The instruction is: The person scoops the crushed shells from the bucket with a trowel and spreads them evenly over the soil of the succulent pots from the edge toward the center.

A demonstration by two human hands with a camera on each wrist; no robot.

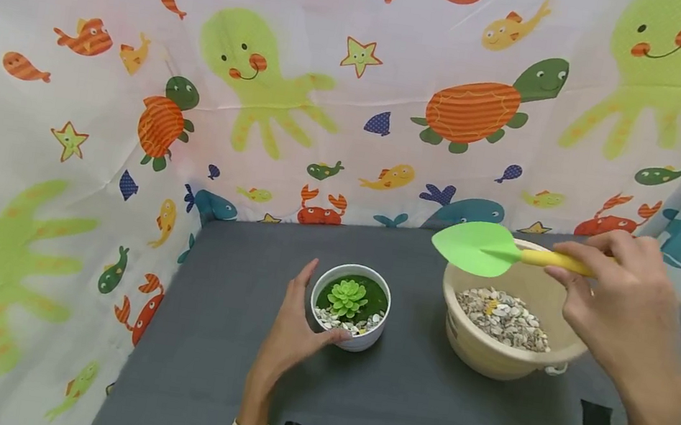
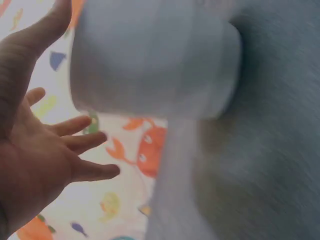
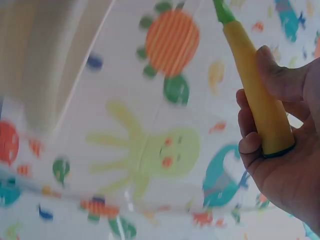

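Note:
A white pot (image 1: 361, 342) stands upright on the grey surface, holding a small green succulent (image 1: 348, 298) with pale pebbles along its near side. My left hand (image 1: 291, 329) is spread beside the pot's left, fingers straight and thumb at the near rim; whether the thumb touches cannot be told. In the left wrist view the pot's side (image 2: 150, 60) looms close to the spread fingers (image 2: 95, 171). My right hand (image 1: 633, 319) grips the yellow handle (image 3: 260, 92) of a trowel. Its green blade (image 1: 476, 247) points left above the far-left rim of a beige tub (image 1: 483, 360).
Mixed pebbles (image 1: 505, 318) with a yellow bit among them lie in the tub, right of the pot. Behind and at both sides hangs a white cloth (image 1: 290, 198) printed with sea animals, meeting the grey tabletop (image 1: 218, 340).

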